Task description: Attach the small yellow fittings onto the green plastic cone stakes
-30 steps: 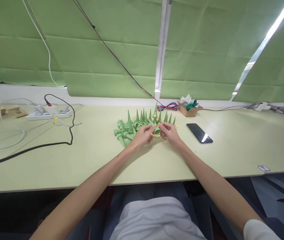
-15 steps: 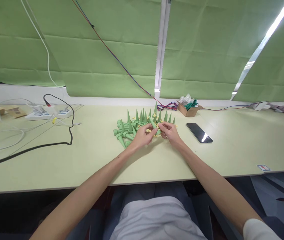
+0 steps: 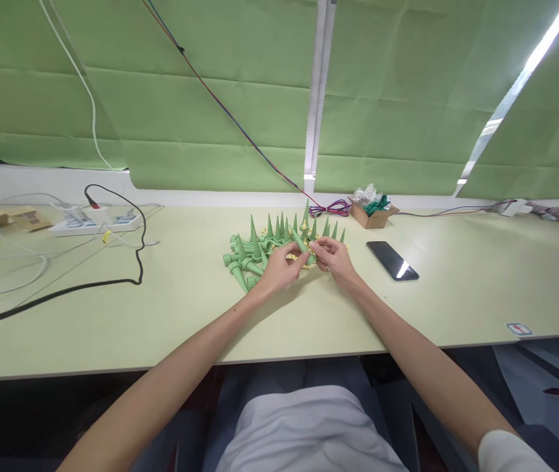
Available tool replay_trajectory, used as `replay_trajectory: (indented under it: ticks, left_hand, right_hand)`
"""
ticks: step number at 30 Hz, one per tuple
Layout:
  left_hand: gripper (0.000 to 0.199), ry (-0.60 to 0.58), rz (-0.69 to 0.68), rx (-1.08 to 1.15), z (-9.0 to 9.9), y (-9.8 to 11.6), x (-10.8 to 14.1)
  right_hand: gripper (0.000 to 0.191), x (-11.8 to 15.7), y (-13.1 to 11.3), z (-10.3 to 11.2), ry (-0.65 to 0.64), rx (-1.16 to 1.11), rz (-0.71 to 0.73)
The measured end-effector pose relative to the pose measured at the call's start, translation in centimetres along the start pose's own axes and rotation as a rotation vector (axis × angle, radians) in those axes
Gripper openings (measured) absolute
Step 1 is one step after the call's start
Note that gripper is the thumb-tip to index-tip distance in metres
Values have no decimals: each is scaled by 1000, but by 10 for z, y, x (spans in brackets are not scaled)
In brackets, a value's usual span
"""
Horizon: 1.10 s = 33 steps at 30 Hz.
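Note:
My left hand [image 3: 281,267] is closed around a green plastic watering spike [image 3: 300,242], its pointed end tilted up and to the left. Close against that spike, the fingers of my right hand [image 3: 335,258] pinch a small yellow piece [image 3: 311,246], mostly covered by the fingertips. Behind and left of both hands is a group of green spikes [image 3: 241,251]. Several stand point up, while others lie on their sides towards the left. Small yellow parts show among them, partly hidden by my hands.
A black phone [image 3: 392,261] lies right of my hands on the table [image 3: 181,328]. Behind it stands a small cardboard box [image 3: 371,216] holding clear and green plastic. Coiled wires [image 3: 337,208] rest beside the box. At the left are a power strip [image 3: 93,225] and a black cable [image 3: 87,286].
My right hand has shifted very slightly left and up, closer to the held spike. My left hand stays in place with the spike.

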<state>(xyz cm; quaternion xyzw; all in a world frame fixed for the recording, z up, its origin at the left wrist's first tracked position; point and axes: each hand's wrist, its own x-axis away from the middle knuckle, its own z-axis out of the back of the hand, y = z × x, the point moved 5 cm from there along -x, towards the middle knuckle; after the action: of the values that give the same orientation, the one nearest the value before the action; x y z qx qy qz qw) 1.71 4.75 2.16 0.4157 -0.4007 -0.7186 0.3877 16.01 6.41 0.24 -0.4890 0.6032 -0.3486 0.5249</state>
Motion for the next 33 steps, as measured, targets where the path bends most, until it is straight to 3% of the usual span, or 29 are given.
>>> replay_trajectory:
  ticks: [21,33]
  left_hand:
    - [19,118,-221,-360,2,-1,-3]
    - [12,104,-360,-435,0,1,-1]
  right_hand:
    - [49,1,2,1,5,46,-26]
    - [51,-1,6,5,22,53,-46]
